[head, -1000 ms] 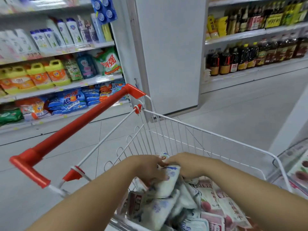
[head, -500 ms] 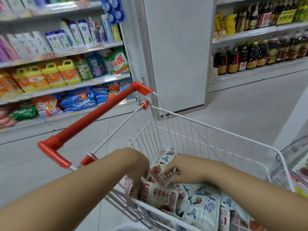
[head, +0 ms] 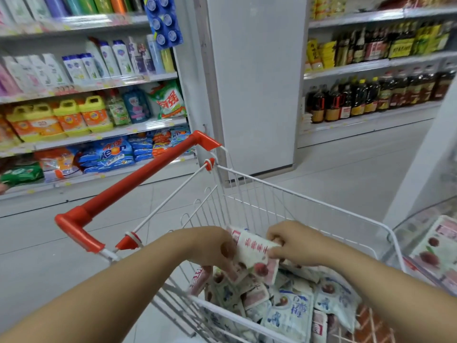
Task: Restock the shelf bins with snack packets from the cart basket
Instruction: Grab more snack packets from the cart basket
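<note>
From the head camera, the person is leaning over a white wire cart basket with a red handle. Both hands are working inside it. The left hand is curling its fingers around the left edge of a white-and-pink snack packet, and the right hand is pinching the same packet's right edge, so the two are gripping one packet between them, lifted just above the heap.

Below, a pile of snack packets is filling the basket floor; they are overlapping too much for an exact count, though well over a dozen are showing, in pink-printed and blue-printed kinds.

The task is looking barely under way: the basket is still heaped, and only this one packet is being raised. At the right edge, a clear shelf bin is showing packets inside, near the cart; one bin is clearly visible, and whether more are sitting beside it cannot be told. Carrying the load across to it is probably what remains.

Detergent shelves are standing well apart beyond the aisle floor.
</note>
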